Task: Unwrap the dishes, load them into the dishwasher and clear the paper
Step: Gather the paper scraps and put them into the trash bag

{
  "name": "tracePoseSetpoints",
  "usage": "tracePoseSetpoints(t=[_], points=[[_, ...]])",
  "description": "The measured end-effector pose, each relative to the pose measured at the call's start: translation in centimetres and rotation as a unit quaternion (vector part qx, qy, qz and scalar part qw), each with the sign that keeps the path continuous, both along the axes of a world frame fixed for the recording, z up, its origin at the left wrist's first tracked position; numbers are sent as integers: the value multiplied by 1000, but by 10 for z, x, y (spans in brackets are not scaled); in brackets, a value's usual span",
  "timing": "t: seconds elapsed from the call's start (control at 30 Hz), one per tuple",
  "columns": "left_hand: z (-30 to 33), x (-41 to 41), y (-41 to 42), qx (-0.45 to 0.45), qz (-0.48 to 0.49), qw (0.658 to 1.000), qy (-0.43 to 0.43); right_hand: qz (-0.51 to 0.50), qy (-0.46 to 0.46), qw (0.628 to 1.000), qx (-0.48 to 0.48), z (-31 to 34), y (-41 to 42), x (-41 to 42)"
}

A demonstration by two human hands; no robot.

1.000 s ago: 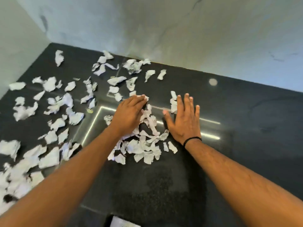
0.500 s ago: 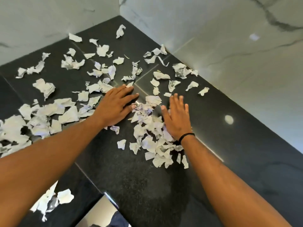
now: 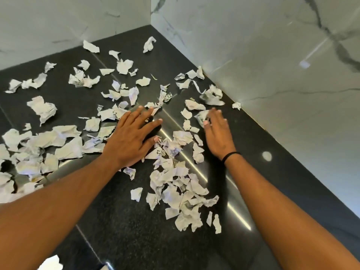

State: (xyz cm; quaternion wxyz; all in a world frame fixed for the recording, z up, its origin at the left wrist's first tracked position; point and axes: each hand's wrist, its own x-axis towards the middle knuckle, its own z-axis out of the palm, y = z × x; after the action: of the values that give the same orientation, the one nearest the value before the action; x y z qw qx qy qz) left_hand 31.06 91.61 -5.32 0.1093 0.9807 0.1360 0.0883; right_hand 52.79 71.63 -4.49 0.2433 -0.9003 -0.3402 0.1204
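Torn paper scraps (image 3: 175, 184) litter the dark polished counter (image 3: 120, 230), thickest at the frame's left edge and lower centre, thinning toward the marble-walled corner (image 3: 253, 55) at upper centre. They look light, limp and easily scattered; raking them flat into 1 heap before scooping seems best. The left hand (image 3: 132, 137) lies flat, fingers spread wide. The right hand (image 3: 216, 131), fingers straight, presses a scrap.

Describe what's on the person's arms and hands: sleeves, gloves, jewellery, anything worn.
Both forearms are bare, with no sleeves in frame and no gloves. The right hand has a thin black band around its wrist. The left hand and its wrist carry nothing visible. No rings show on the fingers, though the right hand is motion-blurred.
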Motion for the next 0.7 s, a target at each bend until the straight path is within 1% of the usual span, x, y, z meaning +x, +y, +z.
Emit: tracePoseSetpoints(t=[0.03, 0.1, 0.17, 0.2, 0.23, 0.27, 0.33, 0.37, 0.43, 0.47, 0.53, 0.6, 0.63, 0.7], points=[[0, 1, 1, -7, 13, 1000, -5, 33, 9, 999, 17, -1, 5, -11], [-1, 1, 1, -17, 34, 999, -7, 43, 0, 997, 66, -2, 11, -22], [-2, 1, 1, -15, 57, 998, -4, 19, -84, 993, 75, 0, 17, -12], [-2, 1, 2, -12, 71, 997, -4, -5, -124, 990, 64, 1, 21, -1], [-2, 1, 2, -10, 85, 996, -4, -40, -144, 988, 49, 3, 26, 13], [-1, 1, 1, -8, 95, 995, -3, -76, -140, 987, 35, 6, 29, 28], [0, 1, 0, -14, 117, 993, -3, -134, -69, 989, 17, 9, 37, 53], [0, 1, 1, -21, 130, 991, -5, -139, -37, 990, 3, 7, 42, 59], [0, 2, 0, -41, 146, 988, -10, -93, -29, 995, -27, 0, 51, 54], [0, 3, 1, -50, 149, 987, -12, -56, -33, 998, -23, -2, 56, 45], [0, 4, 1, -61, 153, 986, -12, 11, -21, 1000, 11, -3, 67, 22], [1, 4, 1, -65, 154, 986, -5, 53, -7, 998, 38, -2, 77, 4], [1, 4, 1, -66, 155, 986, -3, 61, -17, 997, 53, 0, 83, -1], [2, 4, 1, -66, 155, 986, -2, 56, -90, 990, 98, 6, 93, 0]])
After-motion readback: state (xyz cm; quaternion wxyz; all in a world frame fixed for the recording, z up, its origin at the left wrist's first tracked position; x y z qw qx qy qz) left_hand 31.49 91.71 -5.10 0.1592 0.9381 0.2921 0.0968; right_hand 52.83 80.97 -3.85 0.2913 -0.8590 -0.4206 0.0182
